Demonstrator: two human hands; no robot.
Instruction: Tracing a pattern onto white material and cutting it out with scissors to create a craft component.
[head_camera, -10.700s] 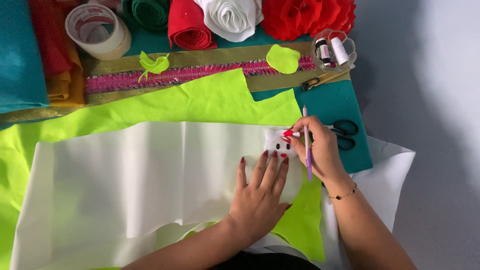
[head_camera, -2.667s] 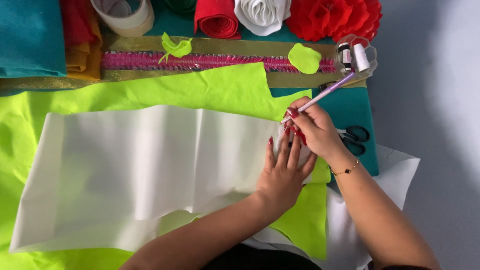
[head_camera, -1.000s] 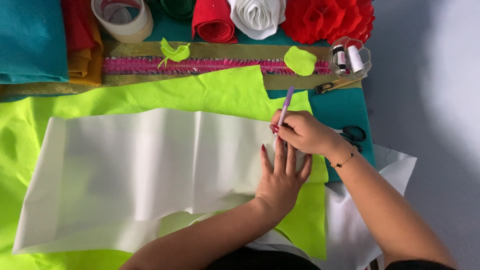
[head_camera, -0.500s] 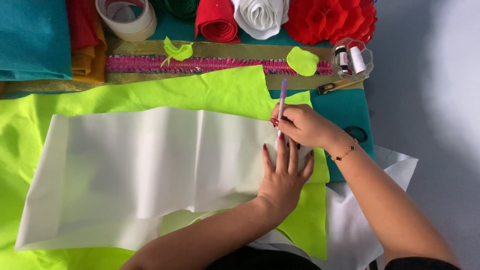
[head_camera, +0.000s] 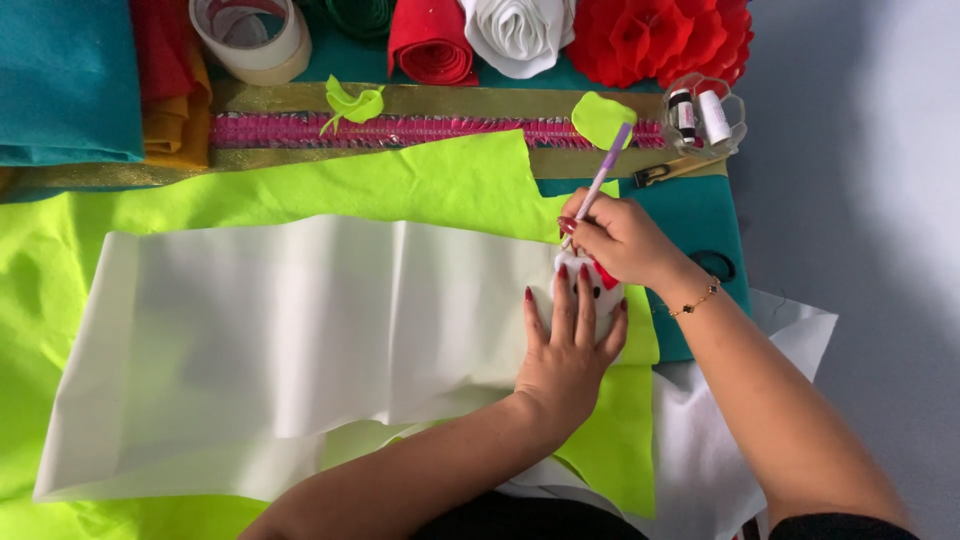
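Tracing a small template on cream felt.
Left hand presses flat, fingers spread, pinning the white-and-red template so it cannot slip; right hand has its grip closed around a lilac pen, tip at the template's edge, near the cream felt sheet's right end.

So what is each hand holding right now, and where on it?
The right hand pinches a purple pen near its lower end. The left hand grips nothing; its fingers press flat on a small white template.

Purple pen, lime-green felt
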